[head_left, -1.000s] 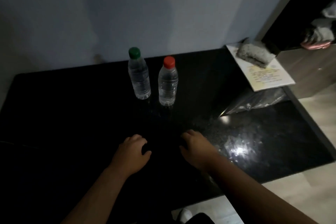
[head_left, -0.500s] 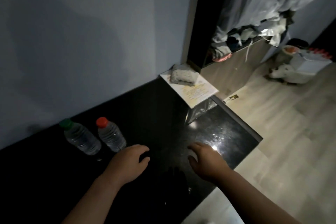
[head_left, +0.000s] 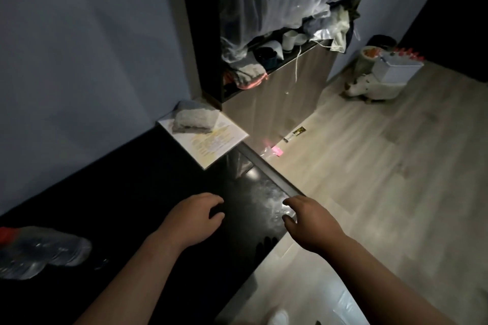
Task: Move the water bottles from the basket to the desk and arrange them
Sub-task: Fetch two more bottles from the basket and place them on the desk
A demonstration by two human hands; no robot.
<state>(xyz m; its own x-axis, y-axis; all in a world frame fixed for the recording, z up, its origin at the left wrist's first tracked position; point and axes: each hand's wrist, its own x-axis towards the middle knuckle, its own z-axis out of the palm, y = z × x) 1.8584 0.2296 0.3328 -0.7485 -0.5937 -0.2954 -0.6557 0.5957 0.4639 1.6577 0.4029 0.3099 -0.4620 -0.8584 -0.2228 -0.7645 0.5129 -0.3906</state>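
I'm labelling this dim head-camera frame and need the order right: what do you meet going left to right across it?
Red-capped water bottle → left hand → right hand → white box. The grey cloth lies above the left hand in the picture, so I leave it out.

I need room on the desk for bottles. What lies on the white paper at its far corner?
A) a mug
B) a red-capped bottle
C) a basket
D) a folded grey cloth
D: a folded grey cloth rests on the paper at the desk corner by the wall.
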